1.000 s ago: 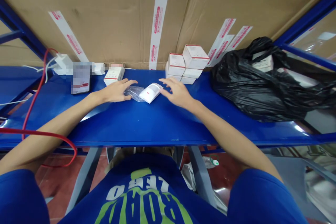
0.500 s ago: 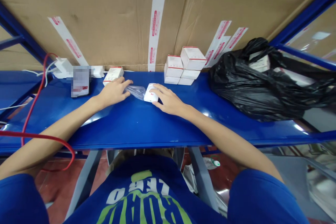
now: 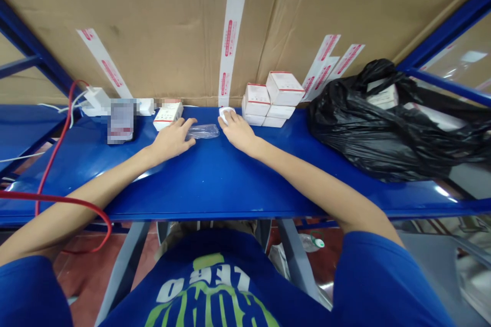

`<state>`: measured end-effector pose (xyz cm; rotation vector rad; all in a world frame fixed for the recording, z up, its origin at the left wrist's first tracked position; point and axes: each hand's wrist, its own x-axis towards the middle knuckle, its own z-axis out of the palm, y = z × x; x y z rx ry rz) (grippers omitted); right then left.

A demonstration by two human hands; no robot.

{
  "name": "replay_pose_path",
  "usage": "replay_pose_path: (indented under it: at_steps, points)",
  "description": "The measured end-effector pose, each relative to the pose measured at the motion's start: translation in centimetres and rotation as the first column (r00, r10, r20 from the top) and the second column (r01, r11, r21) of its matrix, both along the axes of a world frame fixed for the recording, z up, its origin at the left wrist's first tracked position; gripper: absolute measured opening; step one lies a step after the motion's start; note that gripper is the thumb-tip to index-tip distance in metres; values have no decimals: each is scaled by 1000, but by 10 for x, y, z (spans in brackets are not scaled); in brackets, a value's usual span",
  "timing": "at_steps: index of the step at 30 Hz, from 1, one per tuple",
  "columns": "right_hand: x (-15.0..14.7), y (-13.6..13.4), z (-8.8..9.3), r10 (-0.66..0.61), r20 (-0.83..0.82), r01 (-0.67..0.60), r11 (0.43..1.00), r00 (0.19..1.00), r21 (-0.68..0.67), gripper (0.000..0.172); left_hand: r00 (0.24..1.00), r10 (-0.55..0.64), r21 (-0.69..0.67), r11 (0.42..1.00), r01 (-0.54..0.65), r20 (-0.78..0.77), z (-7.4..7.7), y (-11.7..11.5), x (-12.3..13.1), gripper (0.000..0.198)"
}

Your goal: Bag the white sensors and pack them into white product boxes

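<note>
The white plastic sensor point(image 3: 226, 114) has moved away from the clear plastic bag point(image 3: 203, 131) to the far edge of the blue steel shelf point(image 3: 215, 184), just beside the stack of white cartons point(image 3: 268, 99). The right hand point(image 3: 238, 132) lies over it, fingers pressed together on its top; whether they truly grip it, I cannot tell. The left hand point(image 3: 172, 139) rests flat on the shelf, fingers spread and empty, their tips just beside the bag, with a small white carton point(image 3: 168, 116) beyond them.
</note>
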<state>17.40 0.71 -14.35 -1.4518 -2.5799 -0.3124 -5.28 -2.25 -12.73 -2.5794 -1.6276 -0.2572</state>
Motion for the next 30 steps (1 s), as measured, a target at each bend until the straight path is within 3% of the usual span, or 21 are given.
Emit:
replay_pose_path:
  at_steps: [5,10,19,25,27,28,30]
  points:
    - [-10,21,4,-143,94,140,989,985,46,53,993,109,-130,985,-115,-56,12,-8,12,57]
    - [-8,30,0,-196,88,194,980,977,37,56,993,108,-161,980,-114,-46,15,-9,14,59]
    - [-6,39,-6,-165,44,162,985,985,61,55,997,62,-123,991,-57,38,10,-6,9,60]
    - [5,37,7,-35,-157,33,999,987,-16,49,988,-50,-22,998,54,144,4,-6,8,62]
    - [9,29,10,15,-374,-50,995,927,-84,38,983,-99,14,995,98,154,1,-7,9,63]
    - [11,23,11,13,-514,-101,984,858,-145,33,980,-129,31,992,125,151,0,-8,10,64]
    - [15,6,12,-69,-729,-224,929,681,-296,39,972,-192,64,981,185,134,-2,-10,12,67]
